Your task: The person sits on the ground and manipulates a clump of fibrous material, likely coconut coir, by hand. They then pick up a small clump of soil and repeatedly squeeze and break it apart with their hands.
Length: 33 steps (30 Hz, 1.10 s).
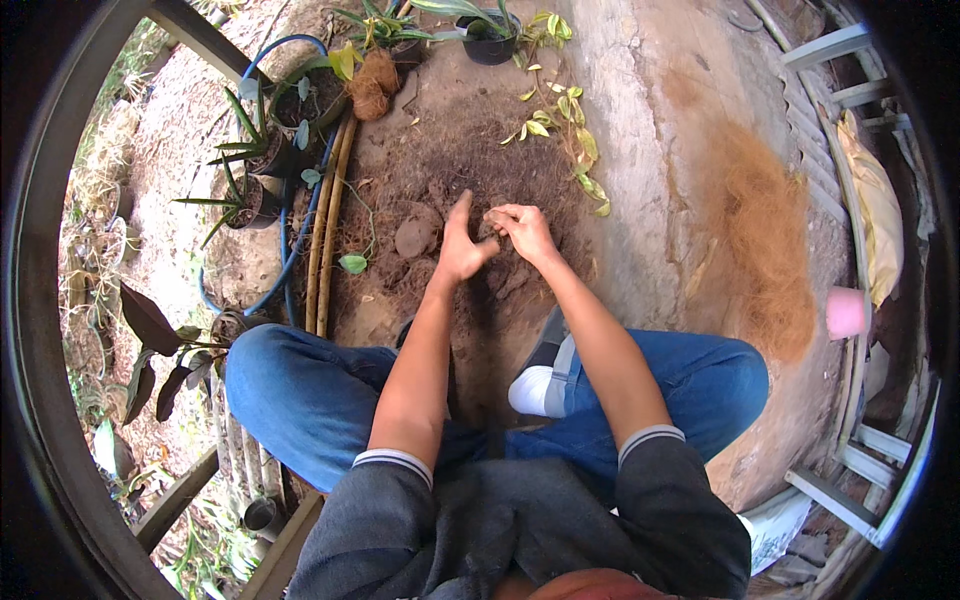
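Note:
Over a heap of loose dark soil (510, 283) in front of me, both my hands work close together. My left hand (463, 248) is open, its fingers stretched away from me and the thumb apart, pointing toward the other hand. The fingers of my right hand (527, 232) are pinched together just beside that thumb; a bit of dark matter shows near the fingertips, too small to name. A round, flat-topped lump of soil (417, 236) lies to the left of my left hand. Dirt covers the fingertips of both hands.
A trailing vine with yellow-green leaves (578, 140) lies at the far right of the soil. Bamboo poles (326, 235), a blue hose (283, 262) and potted plants (250, 205) line the left. Brown coir fibre (765, 245) spreads to the right, near a pink pot (846, 313).

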Each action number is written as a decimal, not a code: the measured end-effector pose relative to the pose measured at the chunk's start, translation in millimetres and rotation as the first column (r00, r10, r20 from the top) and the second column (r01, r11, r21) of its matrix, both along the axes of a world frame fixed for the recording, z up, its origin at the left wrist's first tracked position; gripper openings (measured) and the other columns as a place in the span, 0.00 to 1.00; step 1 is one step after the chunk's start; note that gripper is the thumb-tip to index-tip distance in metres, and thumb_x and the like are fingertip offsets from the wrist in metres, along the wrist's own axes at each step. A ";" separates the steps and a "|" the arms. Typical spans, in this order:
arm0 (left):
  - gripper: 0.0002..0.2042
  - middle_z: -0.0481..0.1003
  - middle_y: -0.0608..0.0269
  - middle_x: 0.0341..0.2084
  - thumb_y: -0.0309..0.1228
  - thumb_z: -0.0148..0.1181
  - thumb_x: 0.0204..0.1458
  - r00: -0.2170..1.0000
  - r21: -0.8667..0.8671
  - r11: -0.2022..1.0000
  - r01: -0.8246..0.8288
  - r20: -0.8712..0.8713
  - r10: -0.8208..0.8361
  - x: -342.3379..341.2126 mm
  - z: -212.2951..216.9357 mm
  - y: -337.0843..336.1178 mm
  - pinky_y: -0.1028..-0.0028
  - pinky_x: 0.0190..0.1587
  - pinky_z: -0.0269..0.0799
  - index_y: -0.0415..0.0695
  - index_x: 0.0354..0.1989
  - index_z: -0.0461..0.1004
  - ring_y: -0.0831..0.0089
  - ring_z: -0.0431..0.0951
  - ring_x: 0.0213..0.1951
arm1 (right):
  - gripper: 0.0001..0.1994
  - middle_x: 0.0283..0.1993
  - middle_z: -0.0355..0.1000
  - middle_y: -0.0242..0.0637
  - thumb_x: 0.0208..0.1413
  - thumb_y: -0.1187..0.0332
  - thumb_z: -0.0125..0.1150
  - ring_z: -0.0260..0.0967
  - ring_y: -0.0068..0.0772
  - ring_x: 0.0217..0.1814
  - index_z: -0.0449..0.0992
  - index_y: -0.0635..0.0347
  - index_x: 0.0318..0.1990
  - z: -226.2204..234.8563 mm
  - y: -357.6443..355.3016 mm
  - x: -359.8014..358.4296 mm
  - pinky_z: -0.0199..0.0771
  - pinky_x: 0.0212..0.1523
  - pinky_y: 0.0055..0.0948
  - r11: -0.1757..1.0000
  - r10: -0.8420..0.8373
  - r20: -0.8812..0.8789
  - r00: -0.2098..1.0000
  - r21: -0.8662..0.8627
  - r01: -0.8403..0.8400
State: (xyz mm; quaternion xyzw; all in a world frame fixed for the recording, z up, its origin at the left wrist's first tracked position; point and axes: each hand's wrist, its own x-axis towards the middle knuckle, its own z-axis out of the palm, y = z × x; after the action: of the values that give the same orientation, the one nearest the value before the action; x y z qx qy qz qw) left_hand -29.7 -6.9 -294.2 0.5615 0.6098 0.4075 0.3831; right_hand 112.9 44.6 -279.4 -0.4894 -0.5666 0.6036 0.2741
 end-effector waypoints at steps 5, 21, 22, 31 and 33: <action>0.27 0.65 0.50 0.52 0.39 0.65 0.38 0.961 -0.011 1.000 0.022 -0.274 -0.024 29.8 5.5 -4.9 0.63 0.54 0.63 0.43 0.49 0.70 0.54 0.66 0.52 | 0.08 0.33 0.74 0.44 0.49 0.74 0.54 0.72 0.38 0.35 0.77 0.68 0.34 18.7 2.9 12.1 0.71 0.37 0.29 0.791 0.055 0.340 0.939 0.559 -0.249; 0.13 0.74 0.56 0.41 0.36 0.58 0.50 0.942 -0.043 0.961 -0.274 -0.214 0.259 19.3 12.4 -8.6 0.65 0.43 0.70 0.40 0.37 0.78 0.58 0.75 0.39 | 0.07 0.31 0.76 0.38 0.50 0.74 0.58 0.71 0.18 0.27 0.77 0.63 0.37 123.7 65.5 68.2 0.71 0.26 0.19 0.989 -0.133 0.290 0.948 0.105 0.107; 0.12 0.74 0.55 0.40 0.36 0.58 0.50 0.941 -0.039 0.958 -0.283 -0.203 0.270 20.4 13.3 -8.1 0.65 0.42 0.70 0.40 0.36 0.78 0.58 0.75 0.38 | 0.07 0.31 0.76 0.38 0.50 0.75 0.57 0.71 0.18 0.27 0.77 0.64 0.37 105.7 64.5 72.1 0.70 0.25 0.19 0.982 -0.183 0.240 0.953 0.099 0.163; 0.11 0.75 0.52 0.28 0.32 0.59 0.49 0.904 -0.026 0.905 -0.424 -0.074 0.421 10.0 19.2 -9.7 0.65 0.34 0.69 0.35 0.30 0.78 0.61 0.75 0.28 | 0.13 0.34 0.75 0.47 0.46 0.63 0.63 0.75 0.38 0.37 0.78 0.61 0.36 -27.8 23.2 41.8 0.71 0.41 0.30 0.947 -0.272 0.495 0.825 0.289 0.139; 0.12 0.75 0.52 0.28 0.33 0.60 0.49 0.863 -0.005 0.864 -0.504 -0.039 0.503 5.8 19.3 -3.2 0.65 0.34 0.69 0.35 0.33 0.77 0.62 0.75 0.28 | 0.13 0.35 0.74 0.47 0.44 0.61 0.64 0.72 0.47 0.41 0.79 0.58 0.35 -39.6 25.2 24.9 0.71 0.46 0.38 0.951 -0.253 0.676 0.692 0.306 0.049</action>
State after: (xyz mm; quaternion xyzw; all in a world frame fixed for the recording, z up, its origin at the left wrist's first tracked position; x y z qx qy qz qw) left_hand -23.9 -10.1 -274.9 0.3874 0.7452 0.4782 0.2566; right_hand 137.9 69.8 -319.0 -0.6875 -0.6604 0.2637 0.1473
